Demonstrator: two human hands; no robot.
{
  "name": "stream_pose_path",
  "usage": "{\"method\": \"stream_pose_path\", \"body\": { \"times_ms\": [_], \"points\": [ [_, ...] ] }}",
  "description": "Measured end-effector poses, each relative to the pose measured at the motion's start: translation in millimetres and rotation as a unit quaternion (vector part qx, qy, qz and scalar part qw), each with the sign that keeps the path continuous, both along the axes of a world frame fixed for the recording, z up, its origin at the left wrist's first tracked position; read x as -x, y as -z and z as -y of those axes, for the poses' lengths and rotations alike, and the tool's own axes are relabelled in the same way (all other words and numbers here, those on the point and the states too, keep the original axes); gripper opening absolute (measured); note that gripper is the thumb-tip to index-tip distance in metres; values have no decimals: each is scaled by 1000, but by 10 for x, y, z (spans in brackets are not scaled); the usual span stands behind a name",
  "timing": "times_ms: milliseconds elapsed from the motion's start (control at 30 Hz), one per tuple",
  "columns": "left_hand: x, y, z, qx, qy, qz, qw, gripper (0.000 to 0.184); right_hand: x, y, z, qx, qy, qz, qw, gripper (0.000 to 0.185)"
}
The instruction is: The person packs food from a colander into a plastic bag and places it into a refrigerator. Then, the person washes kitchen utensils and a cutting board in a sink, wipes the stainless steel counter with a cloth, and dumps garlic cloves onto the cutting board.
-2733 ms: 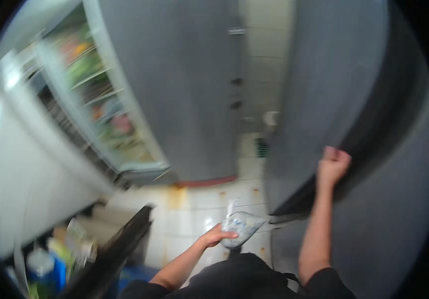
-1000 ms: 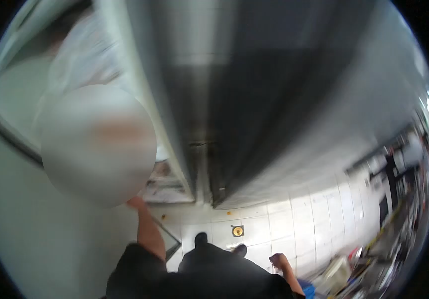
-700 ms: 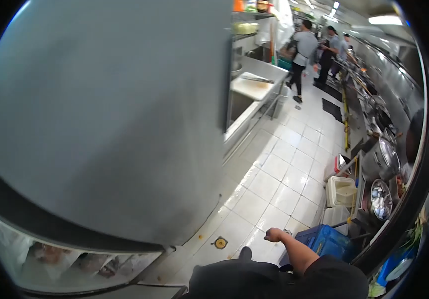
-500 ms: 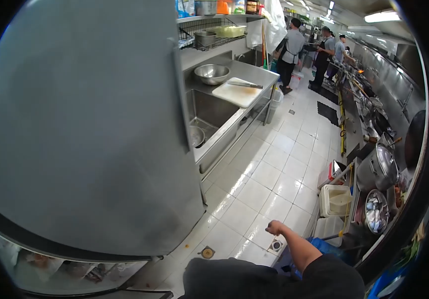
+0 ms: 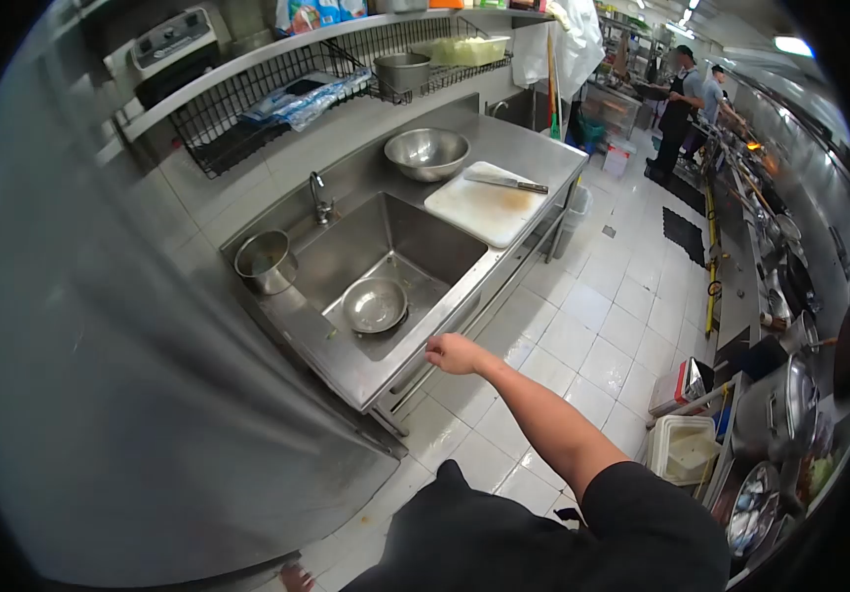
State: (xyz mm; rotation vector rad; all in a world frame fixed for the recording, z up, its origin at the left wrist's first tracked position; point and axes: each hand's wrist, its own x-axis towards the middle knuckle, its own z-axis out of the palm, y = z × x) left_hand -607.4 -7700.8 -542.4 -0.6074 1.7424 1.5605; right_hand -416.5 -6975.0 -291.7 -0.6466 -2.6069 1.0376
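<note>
Near the rectangular grey steel sink [image 5: 435, 237], the right hand [image 5: 454, 354] is loosely closed; farther off, the left hand [image 5: 295, 578] is too blurred to tell.

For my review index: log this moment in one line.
right hand: curled near front edge of sink, contact unclear | left hand: blurred, bottom of view | in sink: metal bowl | cutting board: knife on top

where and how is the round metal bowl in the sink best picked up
Probably by the rim on the side facing the counter's front edge, reaching down from above. The bowl sits mouth up on the bottom of the sink, with no handle visible, so a pinch grip over its open rim looks easiest. The right hand is near that front edge.
</note>
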Motion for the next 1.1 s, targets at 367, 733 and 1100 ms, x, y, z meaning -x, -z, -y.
{"method": "stream_pose_path", "body": {
  "times_ms": [367, 733, 1100],
  "points": [
    [-361, -1932, -6188, -125, 586, -113, 793, 25, -681, 254, -2666, -21, 179, 104, 978, 23],
    [3218, -1989, -9913, -150, -33, -505, 849, 26, 443, 163, -5571, 240, 267, -129, 924, 39],
    [2060, -850, -9431, 114, 219, -244, 938, 16, 1763, 344, -6329, 470, 236, -230, 819, 46]
  ]
}}
